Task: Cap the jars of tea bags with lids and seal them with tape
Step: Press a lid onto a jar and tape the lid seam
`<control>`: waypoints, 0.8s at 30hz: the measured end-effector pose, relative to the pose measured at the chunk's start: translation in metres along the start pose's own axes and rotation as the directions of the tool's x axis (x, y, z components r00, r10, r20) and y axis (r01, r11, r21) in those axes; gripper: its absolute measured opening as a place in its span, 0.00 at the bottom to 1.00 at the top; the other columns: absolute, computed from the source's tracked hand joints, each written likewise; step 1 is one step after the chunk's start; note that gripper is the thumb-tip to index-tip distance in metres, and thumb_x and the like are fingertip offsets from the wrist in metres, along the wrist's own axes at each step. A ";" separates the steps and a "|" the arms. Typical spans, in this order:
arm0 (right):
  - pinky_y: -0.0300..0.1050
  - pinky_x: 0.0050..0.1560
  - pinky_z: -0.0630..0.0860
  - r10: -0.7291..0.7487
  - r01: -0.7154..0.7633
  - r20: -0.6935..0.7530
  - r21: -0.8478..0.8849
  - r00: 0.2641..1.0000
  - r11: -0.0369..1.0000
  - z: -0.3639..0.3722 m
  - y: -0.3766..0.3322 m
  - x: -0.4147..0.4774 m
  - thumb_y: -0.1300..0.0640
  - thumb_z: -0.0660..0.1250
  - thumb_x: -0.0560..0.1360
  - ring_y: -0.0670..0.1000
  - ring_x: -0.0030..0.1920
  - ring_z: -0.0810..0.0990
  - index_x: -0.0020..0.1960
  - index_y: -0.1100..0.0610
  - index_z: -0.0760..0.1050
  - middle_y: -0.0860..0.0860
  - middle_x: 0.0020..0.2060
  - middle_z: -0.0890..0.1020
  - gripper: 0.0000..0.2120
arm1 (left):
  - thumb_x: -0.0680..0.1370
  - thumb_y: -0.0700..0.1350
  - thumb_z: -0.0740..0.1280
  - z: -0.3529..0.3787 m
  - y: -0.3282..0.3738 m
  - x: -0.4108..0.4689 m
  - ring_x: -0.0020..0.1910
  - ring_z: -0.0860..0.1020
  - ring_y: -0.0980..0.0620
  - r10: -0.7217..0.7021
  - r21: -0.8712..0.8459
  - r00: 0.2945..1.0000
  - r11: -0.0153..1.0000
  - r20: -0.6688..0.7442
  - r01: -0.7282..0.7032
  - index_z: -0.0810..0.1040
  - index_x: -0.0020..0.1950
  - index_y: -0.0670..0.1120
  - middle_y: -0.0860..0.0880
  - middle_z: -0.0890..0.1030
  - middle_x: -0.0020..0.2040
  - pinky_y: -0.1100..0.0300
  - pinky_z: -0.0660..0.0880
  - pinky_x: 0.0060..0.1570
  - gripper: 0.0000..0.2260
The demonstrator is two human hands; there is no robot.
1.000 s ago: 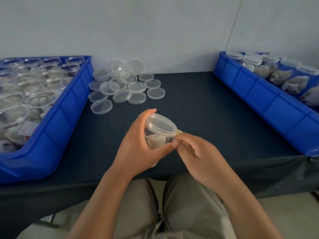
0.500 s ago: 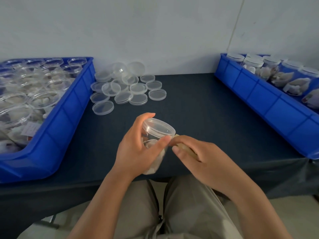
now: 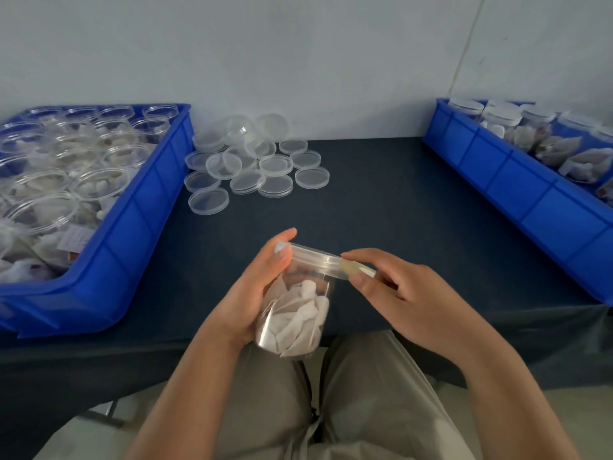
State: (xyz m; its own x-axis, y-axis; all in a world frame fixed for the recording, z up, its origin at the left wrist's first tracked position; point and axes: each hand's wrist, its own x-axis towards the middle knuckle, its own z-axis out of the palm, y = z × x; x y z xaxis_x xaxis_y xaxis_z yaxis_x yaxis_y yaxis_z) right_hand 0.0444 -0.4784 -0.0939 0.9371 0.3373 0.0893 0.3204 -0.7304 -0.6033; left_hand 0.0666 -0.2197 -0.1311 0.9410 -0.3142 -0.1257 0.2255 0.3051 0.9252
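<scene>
A clear jar of white tea bags (image 3: 297, 313) sits in my left hand (image 3: 252, 293), which grips it from the left above the table's front edge. The jar is tilted, with its capped top pointing away from me. Its clear lid (image 3: 315, 258) is on. My right hand (image 3: 398, 290) pinches a strip of yellowish tape (image 3: 356, 268) between thumb and forefinger at the right side of the lid's rim. The tape touches the rim.
A blue bin (image 3: 132, 227) at the left holds several uncapped jars of tea bags. A second blue bin (image 3: 517, 187) at the right holds several capped jars. Loose clear lids (image 3: 255, 167) lie piled at the back of the dark table (image 3: 381, 200), by the wall.
The jar has tipped from nearly upright to lying tilted, showing its side and tea bags. My right hand has shifted right along the lid's rim, still pinching the tape.
</scene>
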 end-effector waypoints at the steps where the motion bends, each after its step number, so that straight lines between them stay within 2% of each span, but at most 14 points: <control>1: 0.37 0.34 0.71 -0.003 0.003 0.003 -0.003 1.000 1.000 0.000 0.000 0.000 0.29 0.54 0.82 0.45 0.39 0.81 0.71 0.26 0.67 0.42 0.42 0.82 0.18 | 0.70 0.67 0.80 -0.001 -0.002 0.001 0.59 0.82 0.33 -0.014 -0.013 1.000 1.000 0.028 0.015 0.69 0.80 0.47 0.31 0.81 0.65 0.42 0.80 0.56 0.45; 4: 0.36 0.34 0.72 -0.017 0.017 0.009 0.000 1.000 1.000 0.001 -0.002 0.000 0.30 0.54 0.82 0.44 0.39 0.81 0.71 0.27 0.68 0.39 0.42 0.82 0.19 | 0.76 0.64 0.75 -0.001 -0.005 0.002 0.57 0.80 0.33 0.013 -0.049 0.993 0.999 0.114 -0.007 0.74 0.75 0.38 0.29 0.79 0.67 0.42 0.80 0.56 0.38; 7: 0.35 0.36 0.74 -0.010 0.011 -0.029 0.026 1.000 1.000 0.002 -0.004 -0.002 0.31 0.56 0.83 0.45 0.36 0.80 0.71 0.28 0.70 0.41 0.39 0.82 0.18 | 0.77 0.64 0.74 -0.002 -0.002 0.002 0.56 0.80 0.33 0.021 -0.070 0.992 0.997 0.126 -0.012 0.78 0.72 0.38 0.30 0.80 0.64 0.42 0.79 0.57 0.35; 10: 0.36 0.33 0.73 0.005 -0.005 -0.026 -0.012 1.000 1.000 -0.001 -0.004 -0.004 0.29 0.55 0.81 0.45 0.37 0.81 0.70 0.29 0.70 0.41 0.40 0.82 0.19 | 0.73 0.66 0.77 -0.006 0.006 -0.001 0.49 0.84 0.42 0.025 -0.003 0.994 1.000 0.108 -0.025 0.79 0.70 0.39 0.36 0.84 0.54 0.49 0.83 0.50 0.37; 12: 0.37 0.33 0.73 0.025 -0.025 -0.010 -0.016 1.000 1.000 -0.003 -0.003 -0.003 0.29 0.56 0.80 0.45 0.37 0.81 0.70 0.29 0.70 0.41 0.40 0.82 0.20 | 0.73 0.66 0.77 -0.008 0.010 -0.005 0.48 0.85 0.44 0.027 0.030 0.992 0.999 0.123 -0.030 0.77 0.71 0.39 0.39 0.85 0.53 0.52 0.83 0.48 0.38; 15: 0.37 0.34 0.73 0.008 -0.008 0.016 0.020 1.000 1.000 -0.002 -0.005 -0.002 0.28 0.55 0.80 0.43 0.37 0.80 0.71 0.28 0.69 0.40 0.40 0.81 0.21 | 0.77 0.64 0.74 -0.004 0.008 -0.010 0.52 0.83 0.42 0.007 0.002 0.982 1.000 0.186 -0.007 0.75 0.74 0.38 0.38 0.83 0.57 0.49 0.82 0.52 0.37; 18: 0.31 0.39 0.73 -0.013 0.010 0.028 0.093 1.000 0.996 -0.002 -0.009 -0.004 0.26 0.55 0.79 0.42 0.36 0.79 0.73 0.25 0.67 0.40 0.39 0.81 0.22 | 0.83 0.62 0.66 0.003 0.004 -0.010 0.52 0.81 0.39 -0.007 0.001 0.970 1.000 0.242 0.007 0.81 0.68 0.40 0.38 0.83 0.54 0.45 0.79 0.55 0.28; 20: 0.27 0.42 0.72 -0.022 0.017 0.039 0.105 0.999 0.994 -0.006 -0.010 -0.006 0.26 0.54 0.80 0.38 0.39 0.80 0.73 0.26 0.68 0.31 0.41 0.81 0.23 | 0.84 0.63 0.62 0.006 0.007 -0.010 0.48 0.82 0.44 -0.002 0.083 0.976 0.996 0.220 -0.017 0.84 0.62 0.43 0.43 0.85 0.51 0.49 0.80 0.50 0.25; 22: 0.23 0.45 0.70 -0.026 0.022 0.041 0.109 0.999 0.994 -0.009 -0.012 -0.007 0.28 0.55 0.81 0.31 0.44 0.79 0.73 0.28 0.71 0.22 0.43 0.78 0.23 | 0.82 0.66 0.63 0.008 0.012 -0.012 0.47 0.84 0.54 0.064 0.271 0.992 0.958 0.113 -0.093 0.87 0.59 0.53 0.51 0.87 0.50 0.58 0.81 0.48 0.21; 24: 0.21 0.46 0.69 -0.017 0.015 0.016 0.093 1.000 0.996 -0.010 -0.014 -0.007 0.29 0.56 0.81 0.27 0.46 0.78 0.73 0.28 0.72 0.19 0.46 0.77 0.22 | 0.80 0.69 0.63 0.007 0.015 -0.011 0.53 0.85 0.56 0.173 0.440 0.985 0.882 0.029 -0.168 0.84 0.65 0.59 0.54 0.87 0.55 0.59 0.81 0.52 0.22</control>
State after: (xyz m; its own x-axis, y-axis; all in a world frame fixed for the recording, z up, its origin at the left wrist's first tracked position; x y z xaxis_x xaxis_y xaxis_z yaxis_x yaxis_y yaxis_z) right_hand 0.0344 -0.4764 -0.0782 0.9293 0.3589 0.0871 0.3205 -0.6664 -0.6732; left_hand 0.0576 -0.2177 -0.1138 0.9581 -0.2825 0.0465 -0.0699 -0.0734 0.9949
